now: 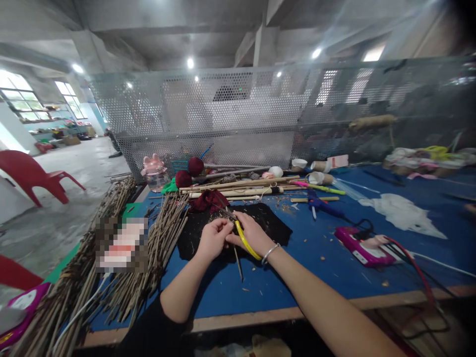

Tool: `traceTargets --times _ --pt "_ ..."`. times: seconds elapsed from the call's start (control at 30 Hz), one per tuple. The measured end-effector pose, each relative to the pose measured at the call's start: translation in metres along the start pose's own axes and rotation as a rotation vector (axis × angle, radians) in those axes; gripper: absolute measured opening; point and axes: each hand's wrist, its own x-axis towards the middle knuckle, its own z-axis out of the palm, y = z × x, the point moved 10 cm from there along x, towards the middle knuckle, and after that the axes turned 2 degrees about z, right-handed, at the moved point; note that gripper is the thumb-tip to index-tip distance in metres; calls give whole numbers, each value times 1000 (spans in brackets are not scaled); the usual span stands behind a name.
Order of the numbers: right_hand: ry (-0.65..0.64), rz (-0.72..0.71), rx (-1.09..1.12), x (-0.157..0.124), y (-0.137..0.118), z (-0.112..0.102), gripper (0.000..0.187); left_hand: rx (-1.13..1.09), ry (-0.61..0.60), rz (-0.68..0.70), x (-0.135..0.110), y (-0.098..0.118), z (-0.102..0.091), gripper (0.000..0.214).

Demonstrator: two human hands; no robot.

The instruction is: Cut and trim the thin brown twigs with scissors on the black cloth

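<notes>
In the middle of the head view, my right hand (251, 233) is closed on a pair of scissors with yellow handles (243, 242). The blades point away from me, to the upper left. Beside it, my left hand (214, 239) pinches a thin twig (238, 264), whose lower end sticks out below the hands. The fingertips nearly meet, so the exact grip point is hidden. Under both hands lies a black cloth (273, 223) strewn with small chips. Dark red yarn (208, 201) rests at its far edge.
Long bundles of twigs (159, 243) cover the left side of the blue table (275, 292). A blue glue gun (323, 204), a magenta power strip (366, 245) with cables and crumpled white plastic (405, 213) lie to the right. Behind stand sticks, yarn balls (183, 179) and a perforated metal screen (230, 114).
</notes>
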Motion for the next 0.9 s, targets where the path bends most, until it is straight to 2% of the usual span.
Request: traceTargets --times 0.17,0.63,0.9 --pt "-63 43 75 -1 -3 2 35 28 16 12 0 2 -3 29" --pt "-51 109 51 -1 5 2 39 35 35 7 1 2 -5 30" --pt "-75 140 -4 -1 8 5 38 -61 66 -17 2 -3 -8 30"
